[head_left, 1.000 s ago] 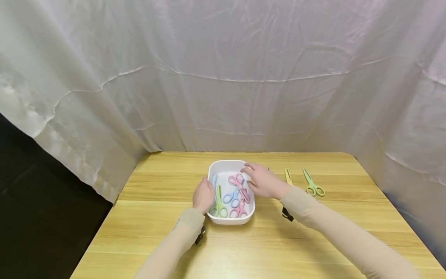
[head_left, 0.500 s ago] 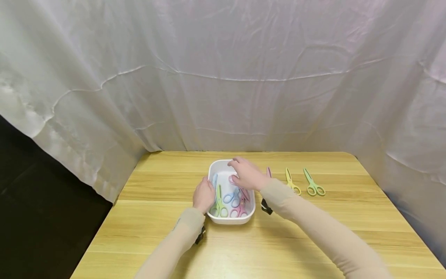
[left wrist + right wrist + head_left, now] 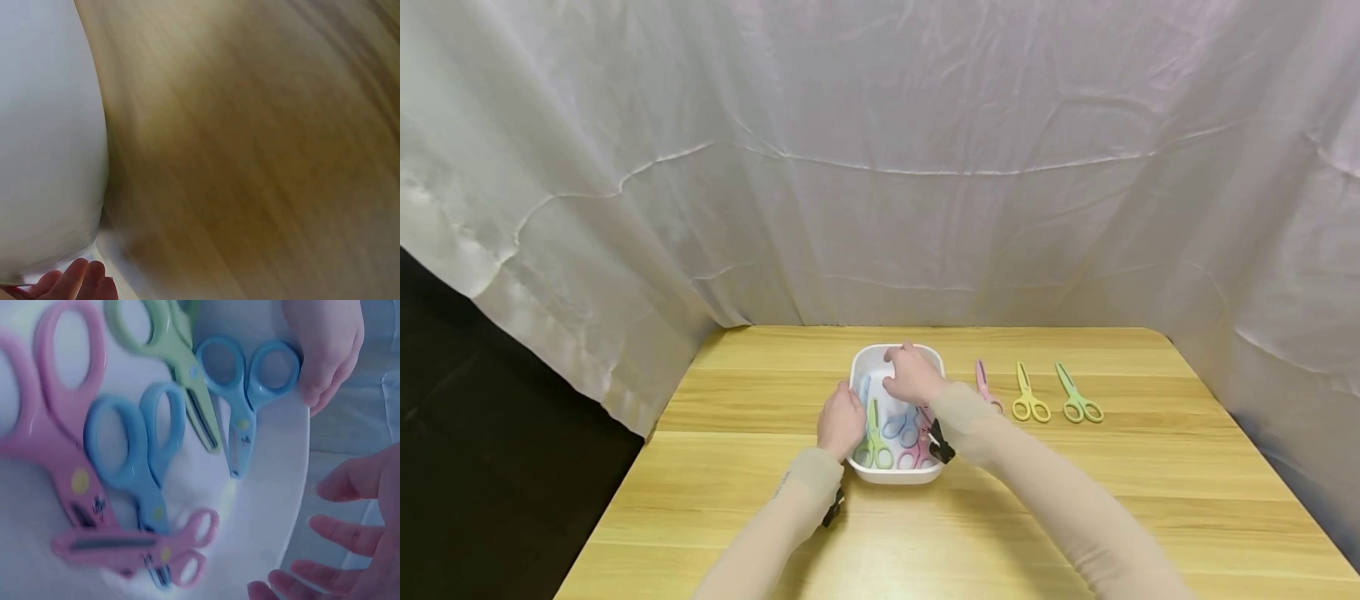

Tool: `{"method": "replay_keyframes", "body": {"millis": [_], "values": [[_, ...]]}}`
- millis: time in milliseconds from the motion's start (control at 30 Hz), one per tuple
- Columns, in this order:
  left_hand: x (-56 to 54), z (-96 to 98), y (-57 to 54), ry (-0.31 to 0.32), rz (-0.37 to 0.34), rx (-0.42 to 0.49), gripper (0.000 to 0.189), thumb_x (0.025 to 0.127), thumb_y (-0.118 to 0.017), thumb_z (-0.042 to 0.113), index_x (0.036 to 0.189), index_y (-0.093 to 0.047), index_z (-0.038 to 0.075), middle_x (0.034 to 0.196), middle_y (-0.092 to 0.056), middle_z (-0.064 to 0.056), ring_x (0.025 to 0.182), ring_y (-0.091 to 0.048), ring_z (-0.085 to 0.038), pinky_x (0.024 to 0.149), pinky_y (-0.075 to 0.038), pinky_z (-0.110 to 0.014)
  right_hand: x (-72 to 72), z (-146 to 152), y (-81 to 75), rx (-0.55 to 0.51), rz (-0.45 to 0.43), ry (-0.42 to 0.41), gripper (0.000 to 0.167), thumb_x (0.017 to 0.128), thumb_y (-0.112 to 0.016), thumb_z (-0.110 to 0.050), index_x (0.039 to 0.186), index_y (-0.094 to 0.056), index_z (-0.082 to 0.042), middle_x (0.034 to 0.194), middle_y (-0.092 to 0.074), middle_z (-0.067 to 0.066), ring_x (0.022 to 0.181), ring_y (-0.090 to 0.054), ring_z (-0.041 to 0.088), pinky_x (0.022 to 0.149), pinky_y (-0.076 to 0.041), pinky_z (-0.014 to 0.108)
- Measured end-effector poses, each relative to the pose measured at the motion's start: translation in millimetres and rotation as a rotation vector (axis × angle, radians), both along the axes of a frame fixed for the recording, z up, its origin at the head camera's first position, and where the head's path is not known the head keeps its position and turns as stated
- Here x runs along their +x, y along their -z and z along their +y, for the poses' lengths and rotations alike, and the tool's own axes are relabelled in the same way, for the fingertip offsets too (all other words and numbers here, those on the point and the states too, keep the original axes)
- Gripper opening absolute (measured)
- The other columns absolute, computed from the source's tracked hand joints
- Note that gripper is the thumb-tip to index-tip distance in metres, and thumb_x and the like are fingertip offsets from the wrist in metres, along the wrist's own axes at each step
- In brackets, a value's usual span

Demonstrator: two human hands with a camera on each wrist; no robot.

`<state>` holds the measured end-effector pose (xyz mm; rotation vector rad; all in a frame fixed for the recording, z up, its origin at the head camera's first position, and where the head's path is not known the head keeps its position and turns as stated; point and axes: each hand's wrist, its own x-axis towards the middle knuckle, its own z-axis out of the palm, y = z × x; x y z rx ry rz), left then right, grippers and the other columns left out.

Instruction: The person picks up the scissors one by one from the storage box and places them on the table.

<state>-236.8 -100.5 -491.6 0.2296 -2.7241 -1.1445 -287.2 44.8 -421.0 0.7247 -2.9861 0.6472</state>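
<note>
– Where is the white tray (image 3: 859,365), and what is in it?

– It sits on the wooden table (image 3: 737,467), about midway between the left and right edges and toward the far edge. Inside lie small plastic scissors: a green pair (image 3: 172,359), a light blue pair (image 3: 245,394), a darker blue pair (image 3: 134,456) and pink pairs (image 3: 56,450), partly crossing one another.

– What are the hands doing?

– The right hand (image 3: 912,376) hovers over the far part of the tray, fingers (image 3: 340,534) spread and relaxed, holding nothing that shows. The left hand (image 3: 841,421) rests against the tray's left rim near its front corner; its fingertips (image 3: 325,375) reach over the rim beside the light blue handles. How tightly it holds the rim cannot be told.

– Anything else on the table?

– To the right of the tray, toward the far edge, three more scissors lie in a row with blades pointing away: pink scissors (image 3: 983,385) nearest the tray, yellow scissors (image 3: 1027,397), then green scissors (image 3: 1077,396). White cloth (image 3: 880,167) hangs behind the table and along its sides.
</note>
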Motion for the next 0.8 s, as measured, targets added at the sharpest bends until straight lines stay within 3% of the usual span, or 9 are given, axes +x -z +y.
{"method": "replay_keyframes", "body": {"millis": [367,467,633,800], "values": [[0.2,0.0,-0.6,0.005,0.011,-0.015,0.039,0.106,-0.036,0.018,0.132,-0.056,-0.004,0.112,-0.069,-0.025,0.1,-0.068,-0.04,0.09,-0.056,-0.054,-0.3,-6.6,7.2,0.038,-0.145,0.135,0.05,0.085,-0.069,-0.016,0.131,-0.06,0.002,0.135,-0.056,0.025,0.127,-0.051,0.042,0.114,-0.042,0.05],[0.3,0.4,-1.0,0.004,0.013,-0.014,0.039,0.106,-0.037,0.018,0.132,-0.056,-0.004,0.111,-0.07,-0.025,0.099,-0.068,-0.039,0.089,-0.057,-0.054,-1.7,-7.4,9.3,0.054,-0.167,0.149,0.052,0.083,-0.071,-0.013,0.131,-0.059,0.002,0.137,-0.057,0.024,0.132,-0.048,0.042,0.119,-0.037,0.051],[-0.1,0.8,-1.8,0.006,-0.001,-0.006,0.04,0.106,-0.037,0.018,0.134,-0.055,-0.003,0.113,-0.069,-0.025,0.099,-0.068,-0.039,0.09,-0.057,-0.054,-4.4,-8.1,13.2,0.08,-0.23,0.158,0.061,0.082,-0.072,-0.011,0.138,-0.053,0.004,0.148,-0.05,0.026,0.15,-0.031,0.042,0.128,-0.019,0.053],[-1.0,0.5,-0.5,0.002,-0.001,-0.009,0.04,0.105,-0.037,0.018,0.134,-0.054,-0.004,0.114,-0.069,-0.025,0.102,-0.068,-0.04,0.092,-0.056,-0.055,-14.7,-7.2,27.4,0.083,-0.231,0.164,0.067,0.078,-0.072,-0.011,0.139,-0.05,0.006,0.147,-0.05,0.029,0.148,-0.03,0.044,0.128,-0.018,0.055]]}}
